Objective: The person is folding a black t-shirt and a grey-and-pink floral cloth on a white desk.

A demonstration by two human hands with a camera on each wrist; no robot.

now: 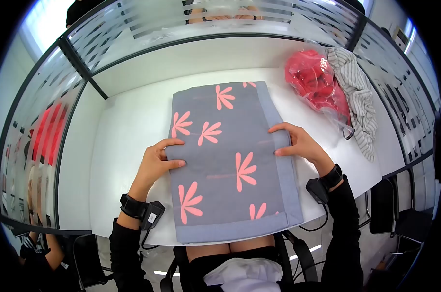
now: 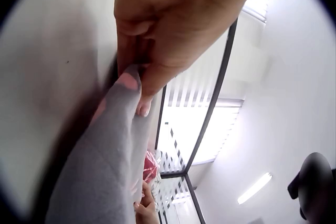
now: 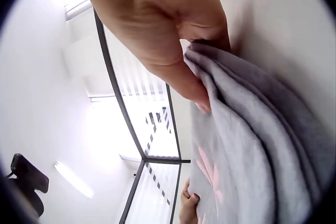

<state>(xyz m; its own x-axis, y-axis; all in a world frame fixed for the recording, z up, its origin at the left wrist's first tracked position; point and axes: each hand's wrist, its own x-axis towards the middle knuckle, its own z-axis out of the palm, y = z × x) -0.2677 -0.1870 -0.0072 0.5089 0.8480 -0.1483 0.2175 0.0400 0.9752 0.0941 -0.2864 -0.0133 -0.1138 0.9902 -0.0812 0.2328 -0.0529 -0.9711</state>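
A folded grey cloth (image 1: 211, 163) with pink leaf-like prints and a paler blue-grey border lies flat on the white table. My left hand (image 1: 151, 163) grips its left edge, thumb on top. In the left wrist view, that edge of the cloth (image 2: 100, 155) is pinched between thumb and fingers. Across from it, my right hand (image 1: 305, 146) holds the right border, thumb over the upper face. Several stacked layers of the cloth (image 3: 247, 134) show in the right wrist view, with the right fingers (image 3: 212, 32) partly hidden behind the edge.
At the table's back right sits a clear plastic bag (image 1: 310, 78) with red fabric inside, beside a crumpled striped grey-and-white cloth (image 1: 354, 92). Low partitions (image 1: 201, 53) with frosted stripes enclose the white table (image 1: 128, 117). Another person's hands (image 1: 225, 17) show beyond the rear partition.
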